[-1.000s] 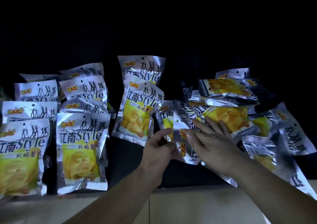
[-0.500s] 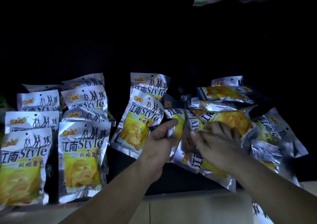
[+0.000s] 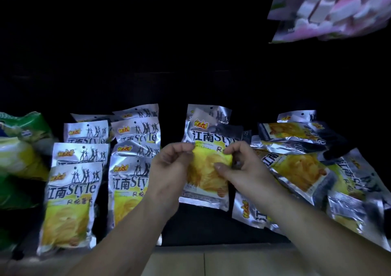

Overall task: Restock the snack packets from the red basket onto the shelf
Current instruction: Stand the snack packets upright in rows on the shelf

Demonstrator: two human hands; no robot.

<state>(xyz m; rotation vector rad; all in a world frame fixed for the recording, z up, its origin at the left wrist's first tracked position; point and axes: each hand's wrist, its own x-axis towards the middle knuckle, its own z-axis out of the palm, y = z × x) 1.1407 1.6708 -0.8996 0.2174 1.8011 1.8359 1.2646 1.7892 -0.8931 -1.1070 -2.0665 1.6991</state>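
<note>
Both hands grip one silver-and-yellow snack packet [image 3: 208, 176] over the middle of the dark shelf [image 3: 211, 231]. My left hand [image 3: 169, 172] pinches its left edge. My right hand [image 3: 243, 170] pinches its right side, thumb on the yellow front. Behind it stands another packet of the same kind [image 3: 208, 115]. Two neat overlapping rows of the same packets [image 3: 72, 193] [image 3: 129, 182] lie to the left. On the right, a loose heap of packets [image 3: 300, 170] lies at odd angles. The red basket is not in view.
Green snack bags [image 3: 19, 159] fill the far left of the shelf. A pink and white bag [image 3: 330, 11] hangs from above at the upper right. The shelf's pale front edge [image 3: 211, 258] runs along the bottom. The shelf's back is dark.
Both hands drew a packet out of the heap on the right, turned it upright and now hold it in the middle row. The camera has tilted up.
</note>
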